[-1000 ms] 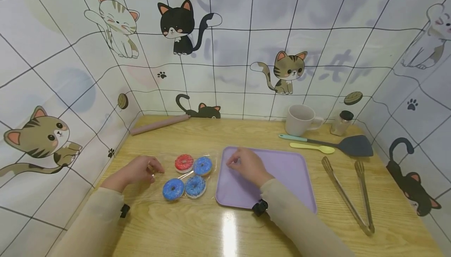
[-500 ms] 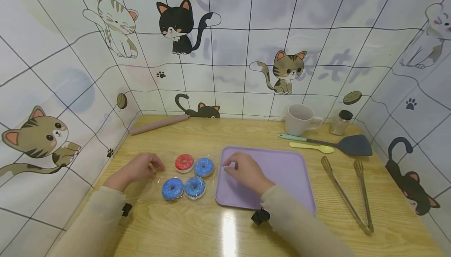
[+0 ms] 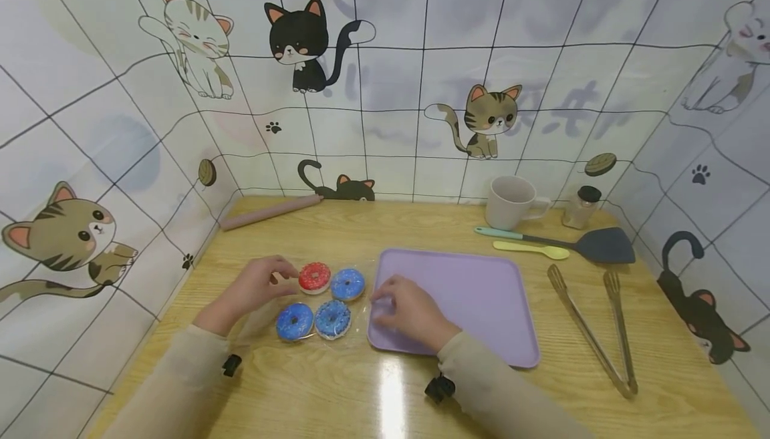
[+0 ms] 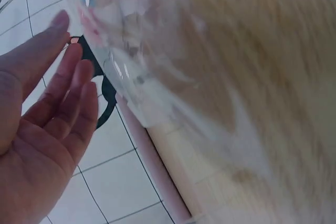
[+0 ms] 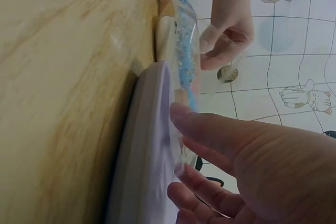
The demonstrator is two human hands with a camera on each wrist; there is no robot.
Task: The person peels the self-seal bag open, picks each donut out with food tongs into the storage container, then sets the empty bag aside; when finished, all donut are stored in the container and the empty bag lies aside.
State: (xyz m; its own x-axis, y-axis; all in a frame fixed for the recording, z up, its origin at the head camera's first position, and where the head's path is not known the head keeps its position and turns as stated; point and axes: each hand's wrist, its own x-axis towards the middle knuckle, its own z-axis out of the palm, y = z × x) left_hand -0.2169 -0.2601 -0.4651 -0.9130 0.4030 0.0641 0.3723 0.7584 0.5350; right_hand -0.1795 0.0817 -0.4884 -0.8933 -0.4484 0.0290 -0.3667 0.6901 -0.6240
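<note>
One red donut (image 3: 315, 278) and three blue donuts (image 3: 333, 319) lie grouped in clear plastic wrapping (image 4: 184, 87) left of the purple tray (image 3: 475, 299). My left hand (image 3: 255, 290) hovers beside the red donut, fingertips close to its left side. In the left wrist view its fingers are loosely bent, with nothing between thumb and fingers. Over the left part of the tray is my right hand (image 3: 411, 311), its thumb and fingers spread apart and pointing toward the donuts. From the right wrist, a blue donut (image 5: 185, 51) shows beyond the tray's rim.
A mauve rolling pin (image 3: 273, 213) lies at the back left. Toward the back right are a mug (image 3: 511, 205), a jar with a black lid (image 3: 581, 208), a spatula (image 3: 604, 246) and a yellow spoon (image 3: 532, 249). Metal tongs (image 3: 592, 339) lie right of the tray.
My left hand has moved right, up to the red donut. My right hand has come slightly left and nearer, its thumb and fingers parting wider. The donuts stay about where they were.
</note>
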